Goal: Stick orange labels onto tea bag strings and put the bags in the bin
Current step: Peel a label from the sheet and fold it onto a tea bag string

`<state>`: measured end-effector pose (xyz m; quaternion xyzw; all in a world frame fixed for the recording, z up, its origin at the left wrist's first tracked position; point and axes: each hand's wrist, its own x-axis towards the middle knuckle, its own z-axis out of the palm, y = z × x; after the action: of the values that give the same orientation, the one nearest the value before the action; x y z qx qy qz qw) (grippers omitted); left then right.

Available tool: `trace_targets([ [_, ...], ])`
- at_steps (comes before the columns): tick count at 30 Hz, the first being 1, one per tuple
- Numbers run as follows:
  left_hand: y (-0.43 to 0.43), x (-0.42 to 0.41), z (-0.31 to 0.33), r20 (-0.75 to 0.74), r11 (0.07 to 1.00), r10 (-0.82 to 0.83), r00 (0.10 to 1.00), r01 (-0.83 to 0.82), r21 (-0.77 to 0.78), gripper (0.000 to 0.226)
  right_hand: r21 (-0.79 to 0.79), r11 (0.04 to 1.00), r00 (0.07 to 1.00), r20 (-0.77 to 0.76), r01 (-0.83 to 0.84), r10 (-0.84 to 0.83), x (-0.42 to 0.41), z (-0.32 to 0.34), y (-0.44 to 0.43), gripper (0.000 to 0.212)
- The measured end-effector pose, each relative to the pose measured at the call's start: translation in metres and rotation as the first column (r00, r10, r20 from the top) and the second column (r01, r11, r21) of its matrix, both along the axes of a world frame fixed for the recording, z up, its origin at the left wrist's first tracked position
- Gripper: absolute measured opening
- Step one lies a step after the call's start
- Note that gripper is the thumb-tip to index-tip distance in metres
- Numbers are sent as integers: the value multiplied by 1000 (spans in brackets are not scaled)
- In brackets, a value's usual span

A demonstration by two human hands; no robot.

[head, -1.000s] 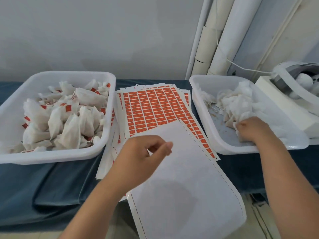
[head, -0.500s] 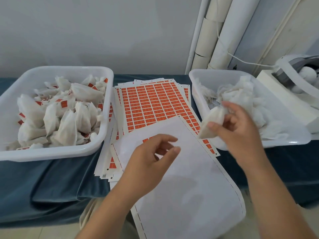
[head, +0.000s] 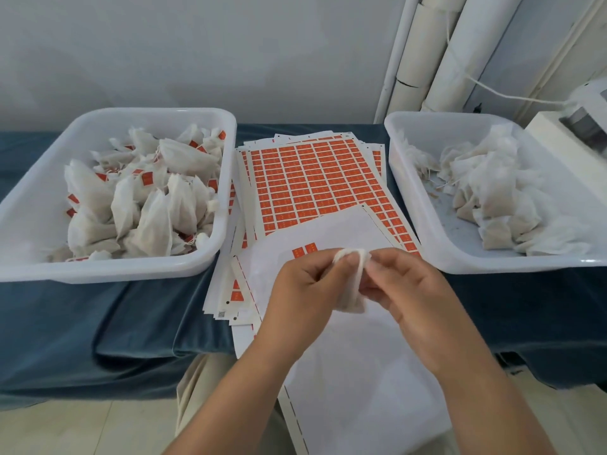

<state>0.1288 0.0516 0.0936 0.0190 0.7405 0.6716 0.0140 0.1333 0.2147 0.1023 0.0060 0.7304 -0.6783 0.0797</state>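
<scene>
Tea bag mostly hidden by my fingers.
At 6 o'clock, left hand and right hand, curled, pinch it.

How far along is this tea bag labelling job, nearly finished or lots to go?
Roughly midway, I'd guess. Done: the left bin holds a heap of labelled tea bags. In hand: the left hand and right hand pinch one tea bag above a nearly used-up backing sheet. Left: a pile of unlabelled tea bags in the right bin, with full orange label sheets waiting.
</scene>
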Motion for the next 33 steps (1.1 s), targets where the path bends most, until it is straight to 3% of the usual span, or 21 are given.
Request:
trace_targets([
  [1, -2, 0, -1, 8, 1000, -4, 1000, 4, -3, 25, -8, 1000, 1000, -1, 23, -23, 0, -1, 0, 27],
  [5, -7, 1, -5, 48, 999, -26, 999, 27, -17, 20, 215, 966, 978, -182, 141, -103, 1, -6, 0, 12],
  [8, -11, 0, -10, 55, 999, -29, 998, 31, -35, 28, 277, 958, 991, -127, 67, -33, -3, -9, 6, 19],
  [9, -12, 0, -11, 55, 999, -29, 998, 31, -39, 31, 243, 970, 999, -44, -10, 21, -4, -9, 7, 25],
  [12, -11, 0, -14, 76, 999, -34, 997, 35, -18, 36, -66, 987, 974, 169, -144, 153, -7, -10, 6, 34],
  [16, -12, 1, -17, 108, 998, -54, 993, 52, 20, 36, -158, 973, 960, 197, -168, 198, -10, -14, 9, 34],
  [19, -13, 3, -16, 105, 991, -113, 988, 105, 81, 25, -357, 915, 935, 218, -190, 280, -11, -13, 12, 40],
  [22, -13, 5, -13, 16, 981, -194, 981, 194, 3, 19, -491, 853, 918, 230, -176, 322, -11, -12, 13, 41],
  [25, -13, 6, -17, -61, 979, -199, 978, 196, -63, 19, -493, 841, 886, 256, -223, 385, -10, -13, 16, 37],
  [26, -15, 7, -19, -74, 976, -209, 975, 203, -81, 22, -561, 794, 856, 267, -235, 442, -8, -13, 17, 36],
  [28, -17, 8, -25, -65, 963, -259, 964, 251, -101, 30, -799, 578, 756, 273, -165, 594, -6, -13, 19, 33],
  [29, -18, 8, -28, -48, 958, -276, 960, 272, -88, 32, -870, 475, 723, 243, -133, 647, -4, -14, 20, 33],
  [30, -19, 8, -32, -29, 957, -283, 959, 280, -70, 34, -893, 433, 719, 221, -122, 659, -2, -15, 19, 33],
  [32, -21, 8, -37, -9, 958, -282, 959, 281, -62, 39, -865, 486, 774, 218, -128, 594, 0, -16, 16, 34],
  [33, -22, 9, -38, -10, 955, -290, 957, 289, -73, 40, -818, 558, 826, 215, -139, 521, 1, -16, 14, 37],
])
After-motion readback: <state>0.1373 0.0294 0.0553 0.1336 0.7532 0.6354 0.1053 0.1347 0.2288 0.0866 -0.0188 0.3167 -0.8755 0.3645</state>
